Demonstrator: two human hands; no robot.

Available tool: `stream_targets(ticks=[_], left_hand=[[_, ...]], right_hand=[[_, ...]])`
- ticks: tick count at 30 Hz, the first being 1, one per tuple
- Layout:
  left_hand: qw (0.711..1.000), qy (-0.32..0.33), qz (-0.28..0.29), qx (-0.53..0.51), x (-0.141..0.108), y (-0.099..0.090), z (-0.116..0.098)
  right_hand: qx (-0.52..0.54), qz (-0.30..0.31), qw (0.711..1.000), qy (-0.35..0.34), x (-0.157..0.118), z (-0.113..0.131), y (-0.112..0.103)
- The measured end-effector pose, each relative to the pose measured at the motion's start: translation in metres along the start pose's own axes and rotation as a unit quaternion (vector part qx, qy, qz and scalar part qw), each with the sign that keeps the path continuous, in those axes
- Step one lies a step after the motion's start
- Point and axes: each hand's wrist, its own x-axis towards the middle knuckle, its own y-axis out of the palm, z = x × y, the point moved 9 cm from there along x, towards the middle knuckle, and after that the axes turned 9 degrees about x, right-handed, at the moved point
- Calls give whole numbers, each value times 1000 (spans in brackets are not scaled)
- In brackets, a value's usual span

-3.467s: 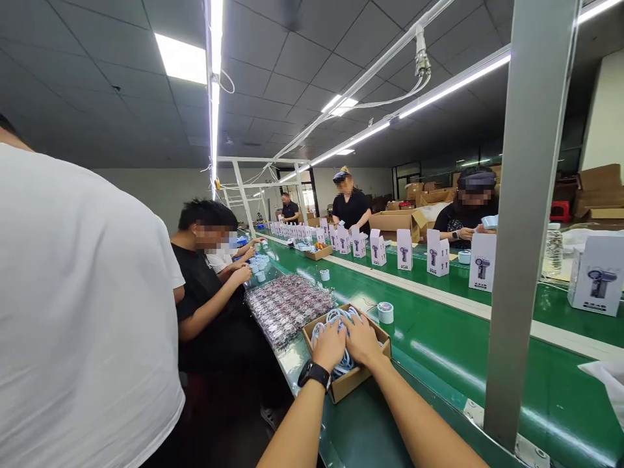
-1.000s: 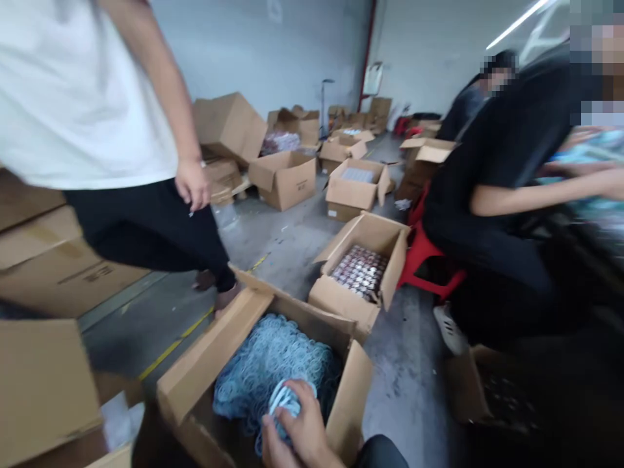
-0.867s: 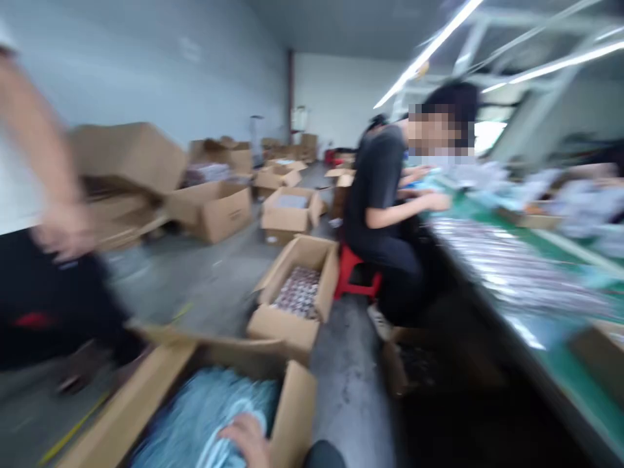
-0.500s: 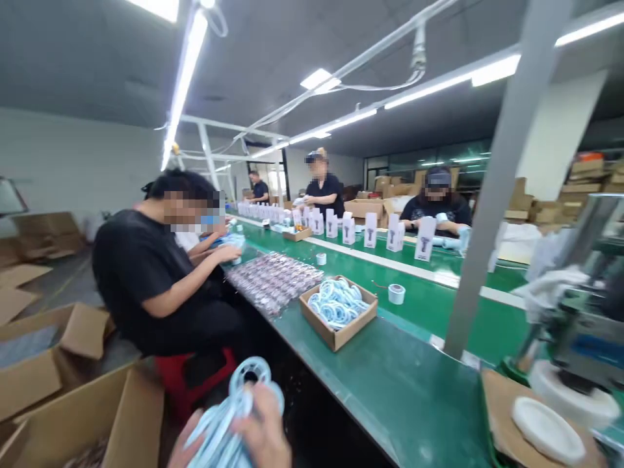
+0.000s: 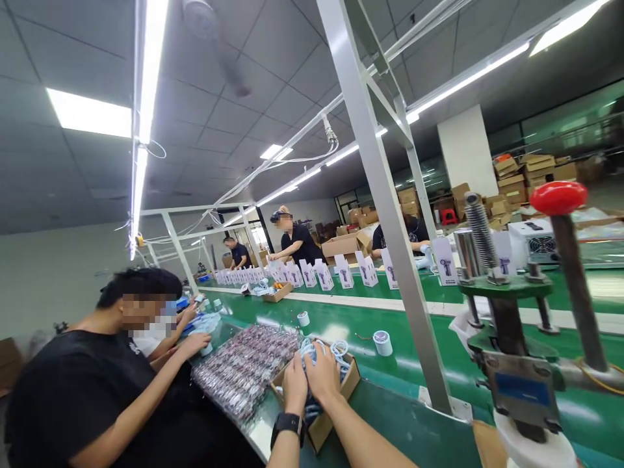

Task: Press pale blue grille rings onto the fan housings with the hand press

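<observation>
A small cardboard box (image 5: 351,383) on the green bench holds a heap of light blue rings (image 5: 340,349). Over the box, side by side, are my left hand (image 5: 295,383), with a black watch on its wrist, and my right hand (image 5: 324,374). Both hands are wrapped round light blue rings at the box's left half. Left of the box lies a wide bed of small shiny, wired parts (image 5: 246,367). A white and blue cylinder (image 5: 383,343) stands on the green belt behind the box, and a smaller one (image 5: 303,318) stands farther left.
A metal post (image 5: 390,214) rises right of the box. Beyond it stands a hand press (image 5: 521,377) with a red knob (image 5: 558,197). A person in black (image 5: 97,383) sits close on the left. White printed cartons (image 5: 344,272) line the belt, with other people behind.
Both my hands have moved from low beside the bench up to the cardboard box, with the light blue rings they held. The view has turned right and up, bringing the press fully into sight.
</observation>
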Motion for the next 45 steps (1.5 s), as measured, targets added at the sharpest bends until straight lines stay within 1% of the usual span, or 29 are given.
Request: stream_targets(ticks=[2,5,10,14,16,18,20,22,23,25,26,28,30,31,33,34,36,38,41,43,45], left_hand=[[999,21,7,24,2,7,11],[996,60,5,69,-1,11,19],[985,104,4,136,-13,17,24],[981,120,13,154,-16,29,29],[980,122,22,158,-14,35,30],[979,119,27,163,-11,39,31],[978,114,24,173,-7,40,31],[976,112,19,188,-5,39,30],[974,111,19,197,-5,39,29],[970,109,21,214,-5,40,29],[969,108,23,222,-5,41,29],[966,106,26,235,-5,41,29],[963,103,25,246,-5,42,29],[963,100,23,251,-5,42,28],[962,89,18,256,-5,41,27],[963,81,14,257,-5,41,26],[965,69,6,252,-6,40,24],[969,64,-2,239,-7,38,20],[976,72,-16,206,-9,33,17],[980,78,-26,182,-11,28,18],[983,84,-35,158,-11,21,20]], right_hand=[[-38,1,999,-27,2,-11,3],[-92,-1,994,-64,2,-17,5],[-170,6,977,-127,4,-12,8],[-208,40,964,-163,7,-7,11],[-217,50,959,-174,17,-5,5],[-226,36,960,-160,35,-10,-14],[-238,20,965,-111,56,-28,-39],[-249,32,967,-53,70,-56,-60],[-252,50,966,-33,71,-71,-66],[-251,84,964,-14,66,-95,-70],[-248,91,964,-10,61,-104,-71],[-237,77,968,-2,53,-113,-73],[-218,38,975,6,51,-110,-80],[-205,13,979,7,53,-104,-84],[-175,-29,984,-9,60,-83,-89],[-158,-40,986,-25,64,-70,-89],[-128,-35,989,-59,70,-45,-79],[-109,-5,990,-86,69,-28,-60],[-106,29,988,-105,57,-17,-37],[-106,16,988,-112,45,-16,-34],[-103,-27,988,-113,30,-16,-44]])
